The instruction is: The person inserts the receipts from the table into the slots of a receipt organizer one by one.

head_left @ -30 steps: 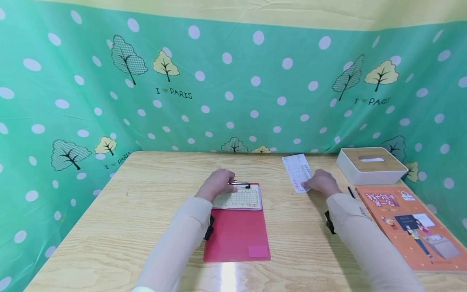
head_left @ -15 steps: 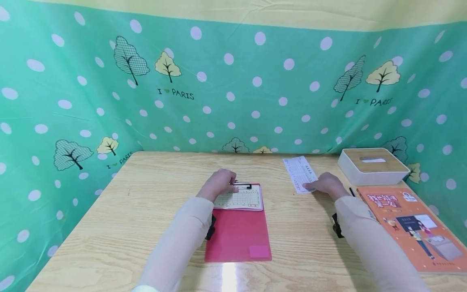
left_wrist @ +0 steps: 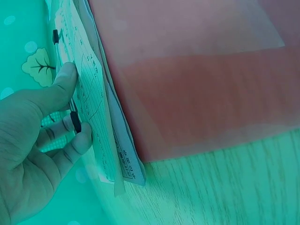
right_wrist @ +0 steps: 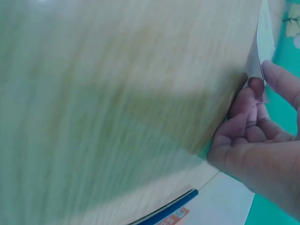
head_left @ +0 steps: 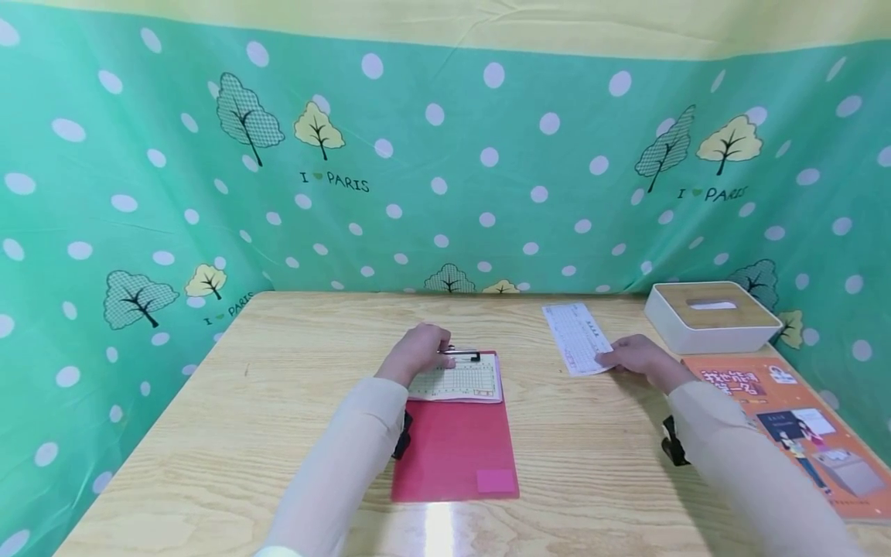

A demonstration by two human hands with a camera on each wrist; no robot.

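A red clipboard (head_left: 455, 452) lies on the wooden table, with printed form sheets (head_left: 473, 382) under its metal clip (head_left: 462, 353). My left hand (head_left: 419, 352) holds the clip at the board's top edge. In the left wrist view, the thumb (left_wrist: 66, 77) lies over the sheets' top edge and other fingers curl round the clip's black-tipped wire. To the right, my right hand (head_left: 636, 357) pinches the near right corner of a white printed slip (head_left: 574, 338). The right wrist view shows the slip (right_wrist: 265, 35) between thumb and fingers, its edge slightly raised.
At the back right stands a white tissue box (head_left: 713, 319) with a wooden lid. An orange book (head_left: 800, 441) lies in front of it, partly covered by the right sleeve. A green dotted curtain (head_left: 445, 186) hangs behind the table (head_left: 278, 402).
My right hand has moved right and slightly nearer. The slip has shifted slightly right and nearer with it. The right sleeve now covers the pen beside the book. My left hand stays on the clip.
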